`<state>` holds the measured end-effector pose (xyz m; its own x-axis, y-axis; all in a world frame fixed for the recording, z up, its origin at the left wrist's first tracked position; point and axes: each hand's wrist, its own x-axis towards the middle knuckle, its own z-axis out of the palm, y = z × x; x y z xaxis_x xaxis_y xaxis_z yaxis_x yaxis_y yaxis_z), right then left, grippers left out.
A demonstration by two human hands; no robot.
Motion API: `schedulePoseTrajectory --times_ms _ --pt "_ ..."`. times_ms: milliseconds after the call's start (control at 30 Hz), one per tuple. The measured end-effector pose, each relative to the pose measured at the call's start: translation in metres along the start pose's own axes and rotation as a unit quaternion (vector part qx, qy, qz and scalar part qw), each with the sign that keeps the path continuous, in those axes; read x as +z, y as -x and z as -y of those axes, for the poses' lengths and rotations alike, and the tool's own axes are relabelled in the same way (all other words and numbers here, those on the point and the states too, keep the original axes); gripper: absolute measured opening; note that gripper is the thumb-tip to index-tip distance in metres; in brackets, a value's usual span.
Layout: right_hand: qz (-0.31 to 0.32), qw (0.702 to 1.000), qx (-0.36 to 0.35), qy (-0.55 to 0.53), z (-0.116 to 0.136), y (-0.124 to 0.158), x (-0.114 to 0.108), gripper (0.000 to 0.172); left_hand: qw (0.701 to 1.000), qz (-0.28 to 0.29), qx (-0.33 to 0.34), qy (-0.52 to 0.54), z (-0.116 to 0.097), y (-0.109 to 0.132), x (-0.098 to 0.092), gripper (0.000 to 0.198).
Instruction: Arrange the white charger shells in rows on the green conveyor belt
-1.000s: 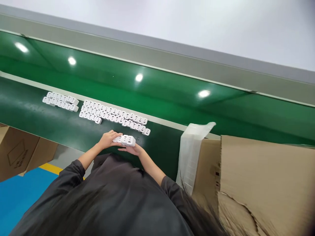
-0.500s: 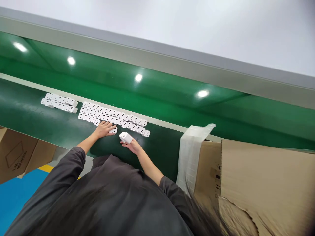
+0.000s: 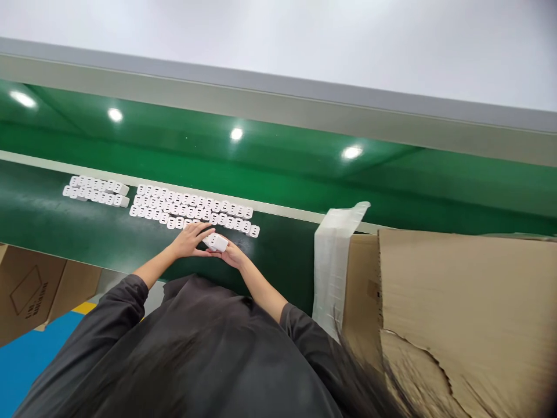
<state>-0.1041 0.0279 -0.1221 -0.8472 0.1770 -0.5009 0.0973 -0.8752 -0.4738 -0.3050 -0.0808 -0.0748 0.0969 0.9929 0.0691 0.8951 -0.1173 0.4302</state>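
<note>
White charger adapters (image 3: pixel 187 199) with two dark slots on their faces stand in close rows on the dark green bench. My right hand (image 3: pixel 235 255) is closed around a few more white chargers (image 3: pixel 217 242), held just in front of the rows. My left hand (image 3: pixel 190 241) is beside them, thumb and fingers spread in a curve about their left end. Whether its fingertips touch the held chargers is unclear. Its fingers hide part of the front row.
A smaller group of chargers (image 3: pixel 93 190) stands farther left on the bench (image 3: pixel 35 200). An open cardboard box (image 3: pixel 461 278) with a translucent plastic liner (image 3: pixel 333 249) is at the right. Another carton (image 3: pixel 32 284) sits below the bench at left. A pale strip runs behind the rows.
My left hand has lifted off the front row and come right, to the chargers in my right hand. Chargers it was touching now stand in that row. The view has shifted slightly.
</note>
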Motion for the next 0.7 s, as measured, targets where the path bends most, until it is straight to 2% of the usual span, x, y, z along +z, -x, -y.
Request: schedulePoseTrajectory --times_ms 67,167,333,433,567,700 --pt "0.009 1.000 0.011 0.006 -0.002 0.001 0.001 0.057 0.999 -0.001 0.030 0.023 -0.015 -0.006 0.010 0.084" --pt "0.010 1.000 0.017 0.017 -0.005 0.003 0.002 0.046 0.998 -0.006 0.048 0.040 -0.026 -0.013 0.024 0.074" --pt "-0.014 0.999 0.020 0.041 -0.008 0.007 0.002 0.033 0.998 0.005 0.054 0.024 -0.026 -0.024 0.031 0.065" --pt "-0.055 0.996 0.024 0.066 -0.008 0.016 -0.005 0.034 0.998 0.029 0.056 -0.003 -0.019 -0.032 0.027 0.061" --pt "-0.126 0.985 0.012 0.116 -0.008 0.051 -0.022 0.038 0.997 0.056 0.043 -0.043 -0.008 -0.041 0.020 0.048" --pt "-0.160 0.971 -0.001 0.175 -0.013 0.100 -0.037 0.034 0.994 0.072 0.023 -0.074 0.002 -0.045 0.020 0.038"
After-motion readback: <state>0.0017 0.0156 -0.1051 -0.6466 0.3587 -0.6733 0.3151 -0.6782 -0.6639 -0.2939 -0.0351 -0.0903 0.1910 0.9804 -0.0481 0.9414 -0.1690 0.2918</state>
